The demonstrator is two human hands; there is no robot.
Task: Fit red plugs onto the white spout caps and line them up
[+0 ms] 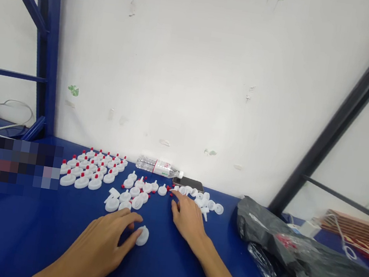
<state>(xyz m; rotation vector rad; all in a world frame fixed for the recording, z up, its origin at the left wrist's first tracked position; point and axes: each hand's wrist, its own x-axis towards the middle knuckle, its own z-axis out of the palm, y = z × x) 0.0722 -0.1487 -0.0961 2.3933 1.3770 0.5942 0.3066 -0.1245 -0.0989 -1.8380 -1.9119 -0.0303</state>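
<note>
My left hand (103, 242) holds a white squeeze-bottle cap (142, 236) at its thumb and fingertips, low over the blue table. My right hand (189, 218) reaches forward with its index finger stretched out to a cluster of small red tips (169, 187). Its thumb is apart from that finger, and I see nothing held there. Between and beyond the hands lies a loose group of white nozzle caps (134, 191) without red tips on them. To the left, several white caps with red tips (88, 172) stand upright in rows. More white pieces (211, 205) lie just right of my right hand.
A clear plastic bottle (159, 167) lies on its side by the wall, beside a dark phone (188, 184). Grey plastic bags (307, 263) cover the table's right side. Blue frame posts (48, 44) and a dark slanted post (344, 111) flank the blue table (165, 270).
</note>
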